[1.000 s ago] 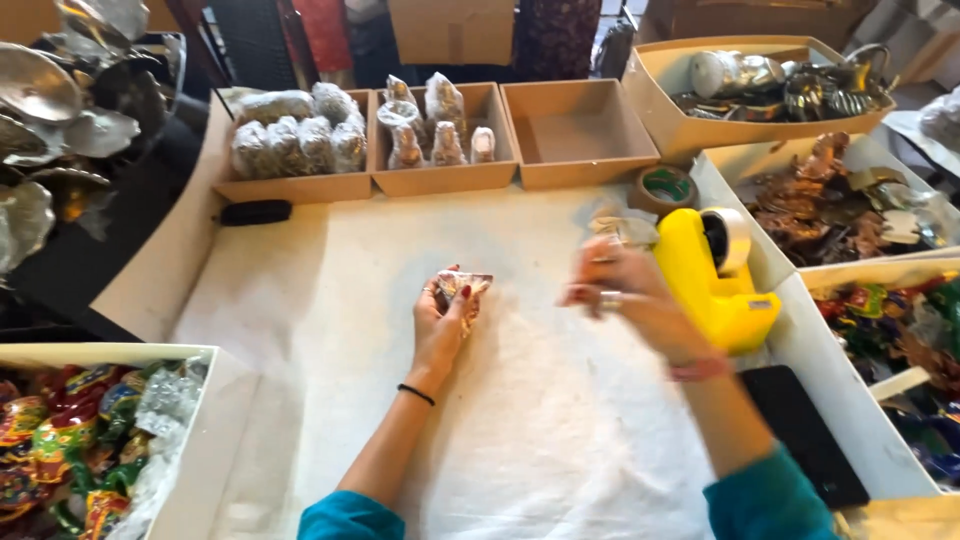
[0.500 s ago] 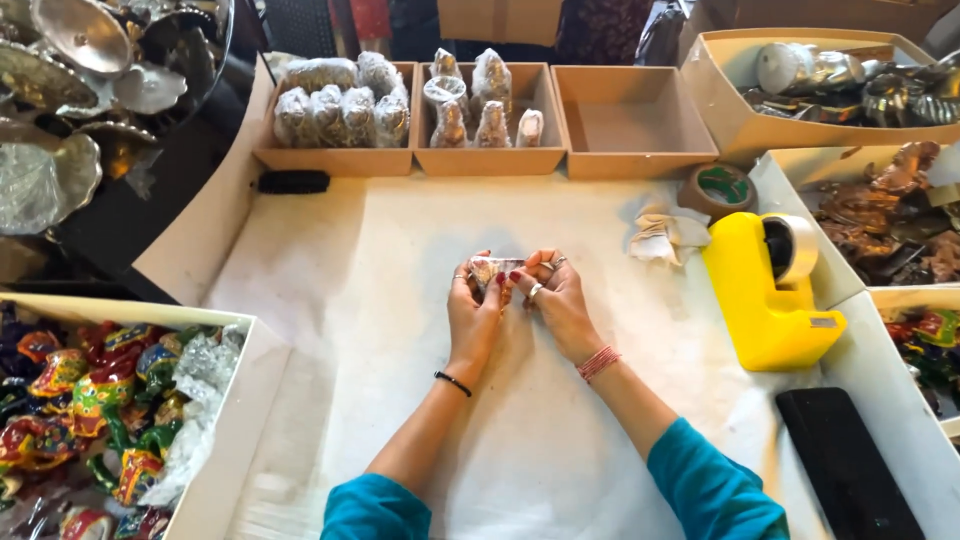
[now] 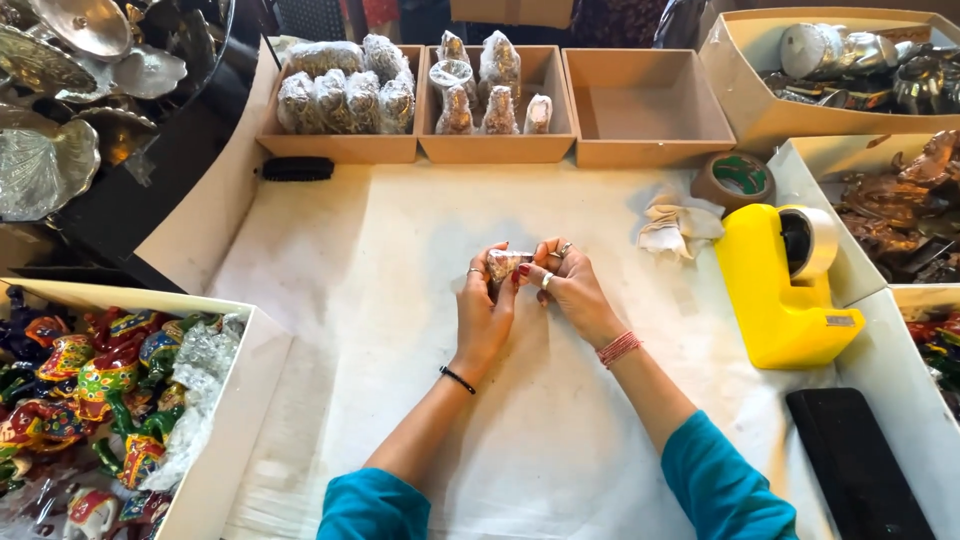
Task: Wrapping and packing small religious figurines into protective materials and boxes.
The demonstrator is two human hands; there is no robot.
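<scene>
Plastic-wrapped small figure (image 3: 503, 266), mostly hidden, in the joint grip of left hand (image 3: 483, 308) and right hand (image 3: 570, 285).

Left hand (image 3: 487, 303) and right hand (image 3: 565, 283) pinch one thing — a small wrapped figurine (image 3: 502, 265).

Packing workshop: boxed figurines (image 3: 90, 390), tape dispenser (image 3: 785, 285), wrapped goods (image 3: 340, 95).

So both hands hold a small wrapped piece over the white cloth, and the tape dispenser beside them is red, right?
Not quite: the tape dispenser is yellow, not red, as the head view shows. The rest stands: the left hand and right hand hold a small wrapped piece over the white cloth.
</scene>
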